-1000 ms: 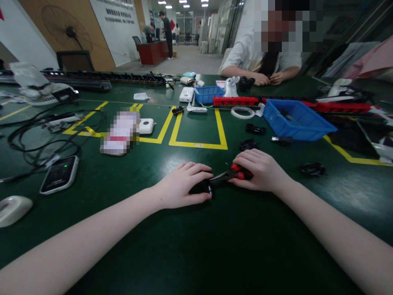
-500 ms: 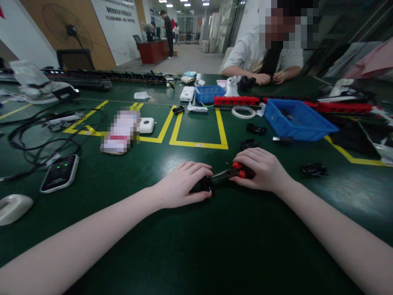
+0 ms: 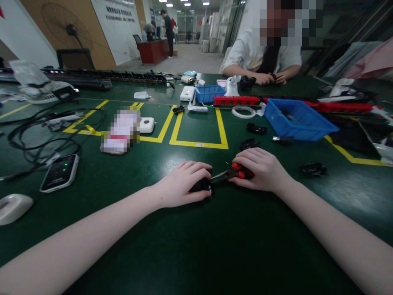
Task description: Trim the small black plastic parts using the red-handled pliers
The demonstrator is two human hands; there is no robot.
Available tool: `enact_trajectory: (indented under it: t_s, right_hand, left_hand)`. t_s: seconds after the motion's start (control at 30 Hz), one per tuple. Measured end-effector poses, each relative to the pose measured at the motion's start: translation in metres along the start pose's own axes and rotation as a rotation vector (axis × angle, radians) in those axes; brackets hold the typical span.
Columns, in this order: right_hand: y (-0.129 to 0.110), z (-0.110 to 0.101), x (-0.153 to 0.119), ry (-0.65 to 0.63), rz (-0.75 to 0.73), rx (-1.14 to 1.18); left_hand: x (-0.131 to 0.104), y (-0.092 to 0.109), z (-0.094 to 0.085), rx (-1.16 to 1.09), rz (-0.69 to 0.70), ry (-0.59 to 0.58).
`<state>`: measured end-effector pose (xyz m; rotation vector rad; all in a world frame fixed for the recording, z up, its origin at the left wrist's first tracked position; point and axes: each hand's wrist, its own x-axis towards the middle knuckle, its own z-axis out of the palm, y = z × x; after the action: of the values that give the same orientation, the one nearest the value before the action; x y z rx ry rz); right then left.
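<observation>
My left hand [image 3: 186,184] grips a small black part [image 3: 208,187] between thumb and fingers, low over the green table; most of that part is hidden under the fingers. My right hand [image 3: 259,169] is wrapped round the red and black handles of long-nose pliers [image 3: 225,175]. The pliers point left, and their tips meet the black part at its right side. Whether the jaws pinch it, I cannot tell. Just beyond my right hand lies a dark part [image 3: 250,144], and another black part [image 3: 313,169] rests to its right.
A blue bin [image 3: 299,121] stands at the right, with a smaller blue bin [image 3: 210,94] farther back. Two phones, one pixelated [image 3: 121,131] and one dark-screened [image 3: 59,173], lie left among black cables [image 3: 37,143]. Across the table sits a person [image 3: 260,61] handling something dark.
The pliers have tilted slightly, with their tips still at the black part. Both my hands stay almost in place. The person opposite has shifted a little.
</observation>
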<state>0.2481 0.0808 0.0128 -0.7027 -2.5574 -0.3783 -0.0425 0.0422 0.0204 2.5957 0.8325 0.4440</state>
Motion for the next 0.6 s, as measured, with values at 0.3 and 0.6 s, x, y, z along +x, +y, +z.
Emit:
enact_trajectory:
  t_s: [0.3, 0.6]
  right_hand:
    - [-0.0005, -0.0006, 0.0009, 0.01, -0.008, 0.001]
    - [0.0003, -0.0006, 0.0007, -0.023, 0.02, 0.024]
  left_hand:
    - [0.001, -0.0047, -0.0006, -0.068, -0.003, -0.01]
    - [0.0013, -0.0052, -0.0003, -0.111, -0.014, 0.011]
